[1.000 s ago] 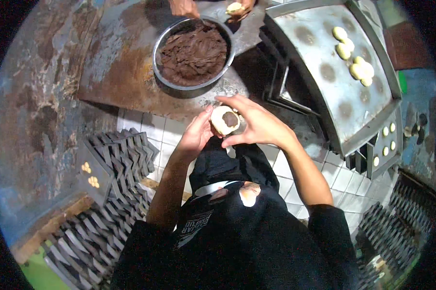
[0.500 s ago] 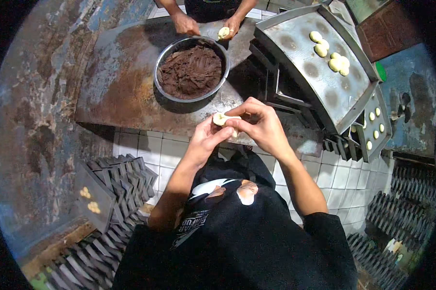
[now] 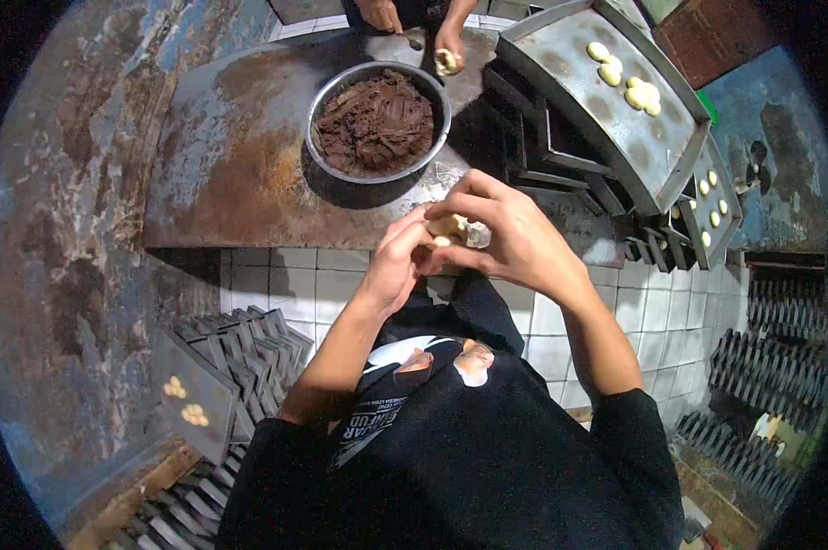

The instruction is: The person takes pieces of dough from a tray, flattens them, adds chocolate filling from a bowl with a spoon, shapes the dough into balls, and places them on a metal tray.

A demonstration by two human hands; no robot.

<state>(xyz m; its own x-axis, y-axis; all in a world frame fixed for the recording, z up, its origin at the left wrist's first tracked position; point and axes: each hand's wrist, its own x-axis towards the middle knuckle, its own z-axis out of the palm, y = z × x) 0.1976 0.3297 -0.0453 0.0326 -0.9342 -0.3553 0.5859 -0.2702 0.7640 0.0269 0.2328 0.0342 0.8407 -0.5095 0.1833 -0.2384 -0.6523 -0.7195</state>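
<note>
A worn, rust-stained worktable (image 3: 221, 174) carries a round steel bowl (image 3: 359, 178) of thick brown filling (image 3: 377, 128). Toward its right end sit stacked baking trays (image 3: 574, 158), apparently on the tabletop, though shadow hides their base; the top tray (image 3: 652, 151) bears grouped pale dough balls (image 3: 609, 73).

Pale dough piece (image 3: 447, 225), held, partly hidden

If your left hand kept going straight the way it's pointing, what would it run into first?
The left hand would most likely meet the pale dough at its fingertips, then the curled fingers of the right hand; exact depth there is hard to judge.
</note>
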